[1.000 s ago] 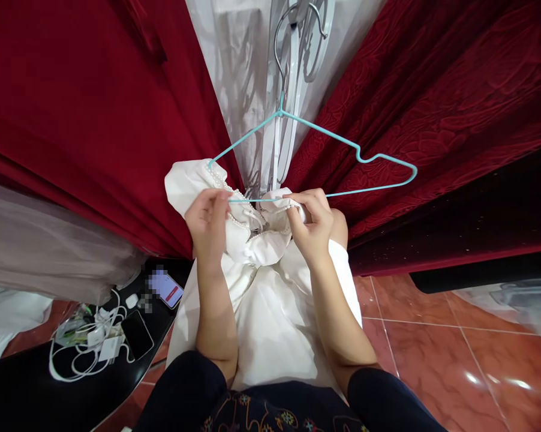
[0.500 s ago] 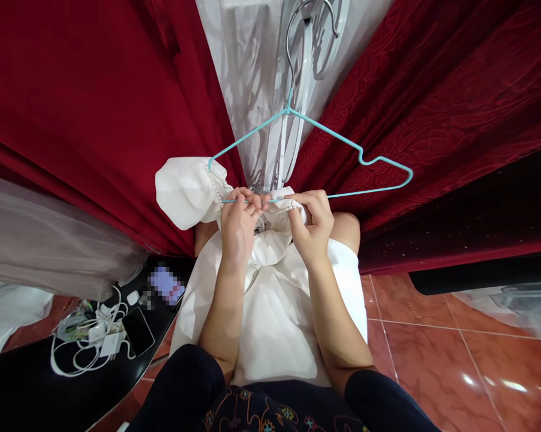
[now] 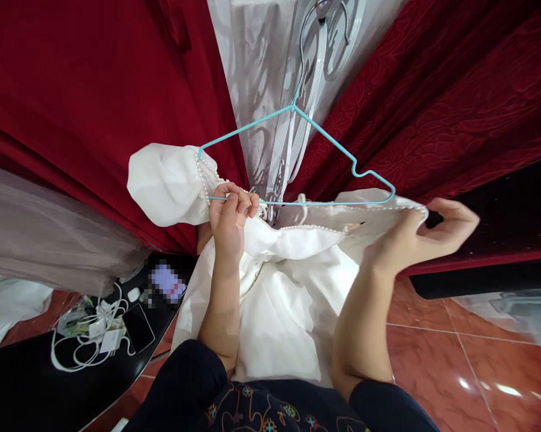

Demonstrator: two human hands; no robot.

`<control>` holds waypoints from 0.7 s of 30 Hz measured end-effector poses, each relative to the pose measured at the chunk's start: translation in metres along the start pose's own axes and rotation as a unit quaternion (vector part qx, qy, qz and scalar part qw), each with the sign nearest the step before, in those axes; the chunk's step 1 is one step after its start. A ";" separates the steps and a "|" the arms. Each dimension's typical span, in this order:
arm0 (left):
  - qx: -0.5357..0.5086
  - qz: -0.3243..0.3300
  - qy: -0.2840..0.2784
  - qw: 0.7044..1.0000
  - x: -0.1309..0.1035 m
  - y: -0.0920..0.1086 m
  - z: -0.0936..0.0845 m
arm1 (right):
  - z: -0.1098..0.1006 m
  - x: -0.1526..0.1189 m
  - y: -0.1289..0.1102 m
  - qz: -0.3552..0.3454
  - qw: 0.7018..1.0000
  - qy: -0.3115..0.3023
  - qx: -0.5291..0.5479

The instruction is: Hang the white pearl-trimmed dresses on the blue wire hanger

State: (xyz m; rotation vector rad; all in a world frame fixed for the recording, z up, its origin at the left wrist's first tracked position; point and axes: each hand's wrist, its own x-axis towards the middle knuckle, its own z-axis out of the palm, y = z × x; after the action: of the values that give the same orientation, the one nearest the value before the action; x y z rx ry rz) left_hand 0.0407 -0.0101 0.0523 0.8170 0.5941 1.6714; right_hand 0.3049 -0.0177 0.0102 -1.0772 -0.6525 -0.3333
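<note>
A white dress with a pearl-trimmed neckline lies over my lap. One puffy sleeve hangs at the left end of a light-blue clothes hanger, whose metal hook is at the top. My left hand is closed on the hanger's bottom bar, close to that sleeve. Out past the hanger's right end, my right hand grips the pearl-edged shoulder of the dress and holds the neckline stretched wide. Its thumb is partly hidden by the fabric. The hanger's right end lies over the dress edge.
Red curtains hang on both sides, with white drapery and straps between them. At lower left, a black table bears tangled white cables, a dark phone and a blurred lilac item. Red floor tiles lie at right.
My right hand has moved from the middle of the hanger far to the right, pulling the dress neckline out along the bar. My left hand's fingers have curled in, and the hanger has tilted slightly.
</note>
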 end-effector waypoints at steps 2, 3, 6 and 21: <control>0.003 -0.010 0.002 1.000 -0.001 -0.001 0.000 | 0.003 0.025 0.012 0.033 0.996 -0.072 -0.030; 0.006 -0.014 0.005 1.000 -0.001 -0.002 0.000 | 0.007 0.034 0.015 0.048 0.992 -0.107 -0.043; 0.020 -0.017 0.021 0.999 -0.001 -0.003 0.001 | 0.023 0.047 0.013 0.063 0.977 -0.193 -0.059; 0.032 -0.019 0.014 0.999 0.000 -0.002 0.000 | 0.048 0.002 -0.059 0.068 0.950 -0.304 0.020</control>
State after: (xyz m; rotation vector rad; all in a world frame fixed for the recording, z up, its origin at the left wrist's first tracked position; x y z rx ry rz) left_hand 0.0422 -0.0093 0.0506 0.8243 0.6811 1.6381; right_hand 0.2584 -0.0014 0.0684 -1.1852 -1.1193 0.1471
